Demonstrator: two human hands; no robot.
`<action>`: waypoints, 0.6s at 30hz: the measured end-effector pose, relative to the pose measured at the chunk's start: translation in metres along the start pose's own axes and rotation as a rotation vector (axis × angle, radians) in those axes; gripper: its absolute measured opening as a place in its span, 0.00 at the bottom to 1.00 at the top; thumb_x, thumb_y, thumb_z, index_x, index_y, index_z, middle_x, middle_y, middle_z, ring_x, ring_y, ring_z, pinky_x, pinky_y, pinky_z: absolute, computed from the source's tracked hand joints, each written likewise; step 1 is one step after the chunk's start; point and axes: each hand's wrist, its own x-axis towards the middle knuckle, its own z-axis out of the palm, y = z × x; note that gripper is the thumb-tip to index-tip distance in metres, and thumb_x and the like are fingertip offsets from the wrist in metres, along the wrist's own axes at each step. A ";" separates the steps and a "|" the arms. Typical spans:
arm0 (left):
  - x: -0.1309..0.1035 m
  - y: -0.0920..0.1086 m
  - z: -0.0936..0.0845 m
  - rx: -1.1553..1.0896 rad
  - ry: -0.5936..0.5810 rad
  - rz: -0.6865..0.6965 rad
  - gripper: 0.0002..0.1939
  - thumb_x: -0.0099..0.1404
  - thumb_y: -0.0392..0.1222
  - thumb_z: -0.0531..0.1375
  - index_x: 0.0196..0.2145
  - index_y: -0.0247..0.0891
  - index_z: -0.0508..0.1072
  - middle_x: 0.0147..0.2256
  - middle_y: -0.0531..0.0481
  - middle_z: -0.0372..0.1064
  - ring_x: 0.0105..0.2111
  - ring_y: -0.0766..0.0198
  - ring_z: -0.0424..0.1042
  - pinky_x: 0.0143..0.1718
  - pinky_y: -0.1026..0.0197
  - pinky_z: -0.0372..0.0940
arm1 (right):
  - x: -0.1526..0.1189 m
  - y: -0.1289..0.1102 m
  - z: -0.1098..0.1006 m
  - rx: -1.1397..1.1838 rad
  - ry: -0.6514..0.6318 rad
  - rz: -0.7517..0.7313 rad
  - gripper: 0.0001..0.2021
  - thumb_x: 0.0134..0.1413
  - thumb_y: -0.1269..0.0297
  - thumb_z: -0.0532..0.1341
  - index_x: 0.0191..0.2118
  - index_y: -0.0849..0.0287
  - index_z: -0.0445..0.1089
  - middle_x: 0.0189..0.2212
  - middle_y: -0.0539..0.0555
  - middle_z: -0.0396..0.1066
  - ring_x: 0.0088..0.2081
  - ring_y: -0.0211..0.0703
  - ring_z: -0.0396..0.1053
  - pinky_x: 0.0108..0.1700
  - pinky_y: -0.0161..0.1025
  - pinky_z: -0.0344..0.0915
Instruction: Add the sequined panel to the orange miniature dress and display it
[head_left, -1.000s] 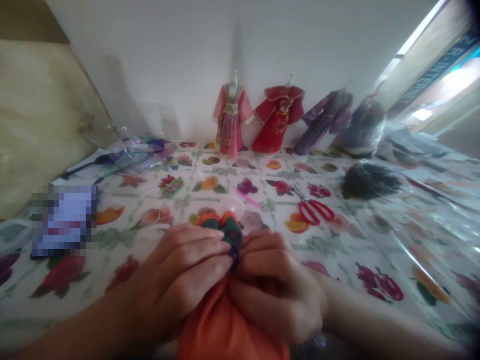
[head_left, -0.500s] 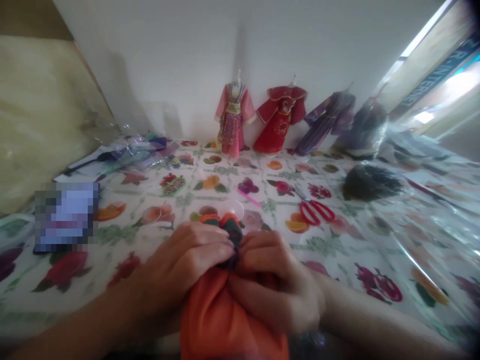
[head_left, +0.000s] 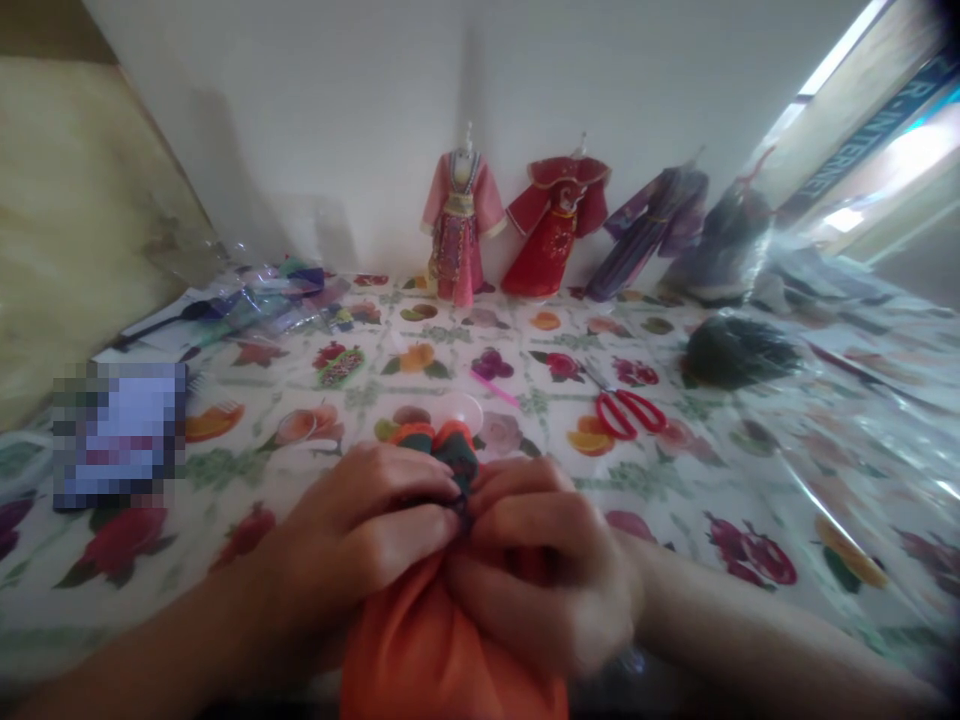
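An orange doll dress [head_left: 450,650] with a dark green and orange top part [head_left: 454,448] lies gathered between my two hands, close to the table's near edge. My left hand [head_left: 375,520] is closed on its dark middle from the left. From the right, my right hand [head_left: 547,560] pinches the same narrow spot, its fingertips almost meeting the left ones. What the fingertips press together is mostly hidden. Just beyond the dress lies a small clear round piece [head_left: 459,408], and past it a thin pink stick [head_left: 493,388].
Red-handled scissors [head_left: 630,412] lie to the right, near a dark plastic-wrapped bundle [head_left: 739,350]. Along the wall stand a pink doll dress [head_left: 459,230], a red one [head_left: 553,225] and a purple one [head_left: 651,235]. A blurred-out phone [head_left: 124,435] and plastic packets [head_left: 262,300] are at left.
The view has shifted slightly, so the table things sit a little further left and higher. Both hands keep their hold on the dress, the right fingers slightly moved.
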 end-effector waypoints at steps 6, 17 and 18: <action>0.001 0.003 -0.008 0.019 -0.065 -0.056 0.17 0.72 0.39 0.53 0.55 0.55 0.67 0.52 0.55 0.72 0.52 0.59 0.73 0.58 0.53 0.70 | 0.004 -0.001 -0.001 -0.039 -0.005 -0.040 0.10 0.49 0.78 0.65 0.31 0.53 0.72 0.36 0.49 0.65 0.41 0.37 0.69 0.42 0.32 0.78; -0.003 -0.001 -0.008 -0.053 -0.087 -0.113 0.25 0.67 0.39 0.59 0.59 0.63 0.67 0.54 0.57 0.72 0.52 0.55 0.73 0.55 0.54 0.70 | 0.013 0.009 -0.014 -0.015 -0.171 -0.159 0.07 0.56 0.74 0.64 0.33 0.53 0.76 0.32 0.50 0.72 0.43 0.42 0.74 0.44 0.37 0.80; -0.004 -0.001 -0.006 -0.049 -0.035 -0.111 0.26 0.67 0.39 0.59 0.59 0.65 0.66 0.53 0.59 0.73 0.49 0.55 0.74 0.53 0.55 0.72 | 0.015 0.009 -0.016 -0.014 -0.176 -0.164 0.06 0.57 0.73 0.64 0.34 0.54 0.76 0.33 0.50 0.73 0.43 0.42 0.74 0.46 0.37 0.80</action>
